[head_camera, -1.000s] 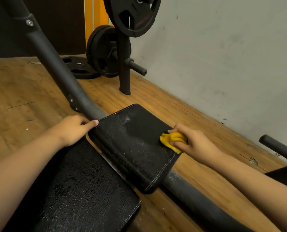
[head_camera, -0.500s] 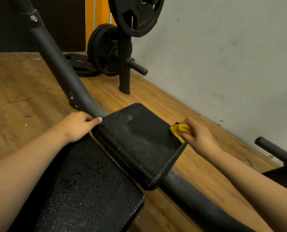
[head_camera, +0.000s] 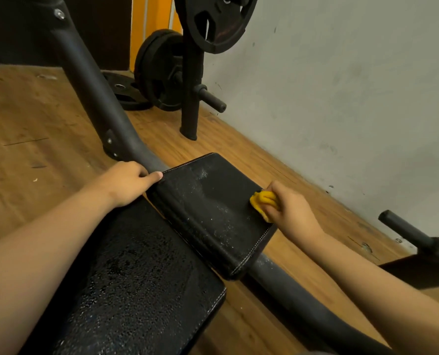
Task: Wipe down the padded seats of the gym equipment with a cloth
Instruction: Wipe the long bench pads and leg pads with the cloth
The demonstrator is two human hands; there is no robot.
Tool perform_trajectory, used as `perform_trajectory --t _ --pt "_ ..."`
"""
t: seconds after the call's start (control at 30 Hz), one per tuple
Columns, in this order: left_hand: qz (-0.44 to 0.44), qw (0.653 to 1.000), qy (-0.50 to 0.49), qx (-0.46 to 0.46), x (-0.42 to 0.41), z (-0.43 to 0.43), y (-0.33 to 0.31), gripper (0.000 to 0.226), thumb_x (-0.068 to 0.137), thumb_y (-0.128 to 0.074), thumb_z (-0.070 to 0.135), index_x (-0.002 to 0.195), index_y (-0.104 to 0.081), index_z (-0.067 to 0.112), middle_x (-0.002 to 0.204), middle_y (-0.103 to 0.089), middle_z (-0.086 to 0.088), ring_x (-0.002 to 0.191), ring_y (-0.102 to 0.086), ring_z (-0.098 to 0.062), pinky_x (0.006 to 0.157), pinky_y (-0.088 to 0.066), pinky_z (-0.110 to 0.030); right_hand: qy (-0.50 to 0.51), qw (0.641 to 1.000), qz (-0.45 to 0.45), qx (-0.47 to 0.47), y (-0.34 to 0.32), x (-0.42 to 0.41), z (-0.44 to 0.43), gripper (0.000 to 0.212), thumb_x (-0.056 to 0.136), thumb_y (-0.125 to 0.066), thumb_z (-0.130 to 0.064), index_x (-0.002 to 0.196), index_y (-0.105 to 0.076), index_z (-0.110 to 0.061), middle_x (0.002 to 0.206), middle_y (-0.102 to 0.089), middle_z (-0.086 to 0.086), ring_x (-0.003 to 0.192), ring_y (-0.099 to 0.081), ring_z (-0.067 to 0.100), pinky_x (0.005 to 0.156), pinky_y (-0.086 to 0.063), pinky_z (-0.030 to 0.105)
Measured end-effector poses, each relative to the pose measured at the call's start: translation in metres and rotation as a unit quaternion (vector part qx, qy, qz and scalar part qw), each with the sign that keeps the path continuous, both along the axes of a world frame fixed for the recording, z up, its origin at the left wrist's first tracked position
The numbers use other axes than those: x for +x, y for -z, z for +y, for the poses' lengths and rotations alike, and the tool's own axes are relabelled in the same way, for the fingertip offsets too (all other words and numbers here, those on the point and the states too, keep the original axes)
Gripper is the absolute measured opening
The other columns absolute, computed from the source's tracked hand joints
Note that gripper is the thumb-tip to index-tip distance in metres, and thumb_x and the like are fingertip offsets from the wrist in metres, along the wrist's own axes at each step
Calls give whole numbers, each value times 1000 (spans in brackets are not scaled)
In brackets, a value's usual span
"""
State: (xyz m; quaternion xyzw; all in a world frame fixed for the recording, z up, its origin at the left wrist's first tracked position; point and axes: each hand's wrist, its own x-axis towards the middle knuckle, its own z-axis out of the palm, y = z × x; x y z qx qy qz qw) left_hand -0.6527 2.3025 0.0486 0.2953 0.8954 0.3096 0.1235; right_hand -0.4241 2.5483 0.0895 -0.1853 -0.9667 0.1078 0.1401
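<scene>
My right hand is clenched around the yellow cloth, which is bunched into a wad and pressed on the small seat pad at its wall-side edge, toward the nearer corner. The cloth is light, soft and fully compliant. I judge it is best held as it is now, balled in the fist with a fold left proud of the fingers so that fabric, not knuckle, meets the vinyl. The pad is fixed to the frame tube and will not lift. Its cover looks stiff-skinned over yielding foam, and the pale speckled film across it is probably wet, so the cloth should glide with little drag. The pad's long axis runs along the tube, from the far end near my left hand down toward the near right. Strokes should therefore cross the short way or follow that line. The left hand sits at the pad's far-left corner with its fingers curled and the thumb laid against the stitched edge. Whether those fingers clasp the edge or the tube beneath, I cannot tell. The larger pad lies just beside the small one, nearer to me, and its surface is beaded with droplets.
</scene>
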Motion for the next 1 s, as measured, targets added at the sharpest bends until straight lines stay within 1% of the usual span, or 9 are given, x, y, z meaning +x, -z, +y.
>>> perform_trajectory --t 0.07,0.17,0.3,0.5,0.6,0.67,0.77,0.9,1.0 --pt "3 1000 2 4 -1 1 1 61 93 -45 55 95 -71 0 92 -70 -19 85 -62 -28 82 -48 -46 -46 999 22 -7 2 10 -23 14 86 -67 -20 94 -56 -17 100 -65 -6 91 -56 12 70 -39 19" --pt "8 1000 -1 6 0 1 1 60 94 -46 54 96 -70 -1 92 -69 -18 84 -62 -27 82 -48 -44 -120 991 -1 -67 -1 30 -58 18 84 -70 -24 96 -57 -27 102 -62 -20 98 -56 2 81 -46 22" --pt "10 1000 -2 9 0 2 1 61 94 -46 54 98 -70 -2 92 -68 -19 84 -61 -29 82 -48 -45 -163 978 -61 -117 -11 32 -59 20 83 -72 -26 97 -57 -27 98 -64 -15 97 -59 3 79 -49 21" --pt "8 1000 -3 6 -2 3 3 59 94 -46 55 96 -70 0 88 -68 -17 82 -62 -27 81 -48 -45 -26 999 -2 -46 -6 -3 -27 20 86 -69 -26 96 -52 -24 94 -61 -13 92 -60 13 78 -52 33" --pt "1 1000 -4 14 -4 3 5 59 94 -47 55 91 -70 1 84 -67 -16 79 -62 -27 80 -49 -45 -80 995 19 -50 3 -4 -51 22 86 -69 -26 100 -53 -30 105 -60 -20 100 -57 6 81 -46 22" --pt "-4 1000 -8 28 -4 3 6 58 93 -48 55 88 -69 0 83 -66 -17 79 -62 -27 80 -49 -46 -144 986 6 -79 3 5 -68 24 84 -70 -26 101 -55 -34 104 -57 -27 101 -54 -2 84 -43 16" --pt "-18 999 -11 37 -4 4 6 56 93 -49 54 92 -70 3 89 -68 -15 83 -62 -26 83 -48 -44 -204 972 -44 -106 -8 9 -69 25 83 -72 -28 104 -59 -32 106 -62 -22 103 -57 -1 83 -46 14" --pt "-27 999 -10 36 -5 4 6 55 93 -49 54 96 -71 3 92 -68 -16 86 -63 -27 82 -48 -44 -153 986 -26 -65 -7 -19 -49 21 83 -72 -22 96 -55 -17 112 -61 -19 101 -57 3 86 -48 25" --pt "-36 998 -15 41 -4 4 5 55 93 -50 54 97 -71 3 94 -68 -16 87 -63 -27 83 -49 -44 -82 995 36 -33 1 -50 -45 17 87 -68 -17 95 -54 -13 108 -66 -5 97 -57 10 74 -38 21"
